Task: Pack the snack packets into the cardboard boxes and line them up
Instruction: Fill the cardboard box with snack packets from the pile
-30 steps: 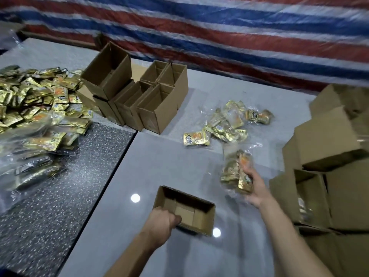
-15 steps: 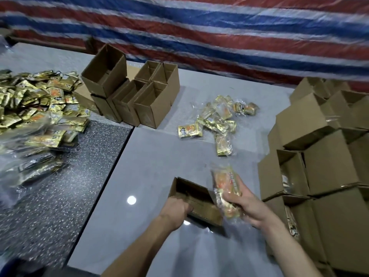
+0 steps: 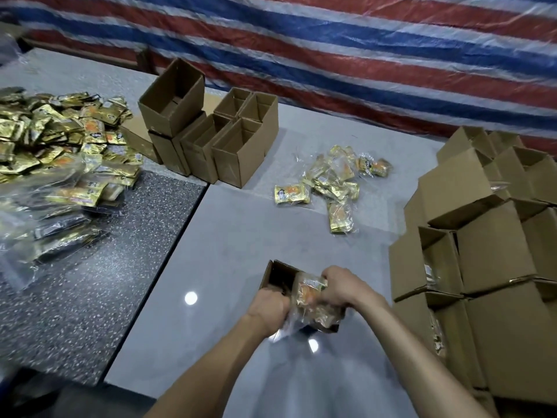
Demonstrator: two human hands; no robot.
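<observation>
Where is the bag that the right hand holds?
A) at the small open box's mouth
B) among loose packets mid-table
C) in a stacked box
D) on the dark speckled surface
A: the right hand holds the bag over the small open box, whose near wall the left hand grips.

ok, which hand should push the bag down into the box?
Right. The right hand grips the snack bag at the open box; the left hand holds its rim.

Nothing is reading clearly from here: the packets at one o'clock are showing dark print, too blurred to make out.
</observation>
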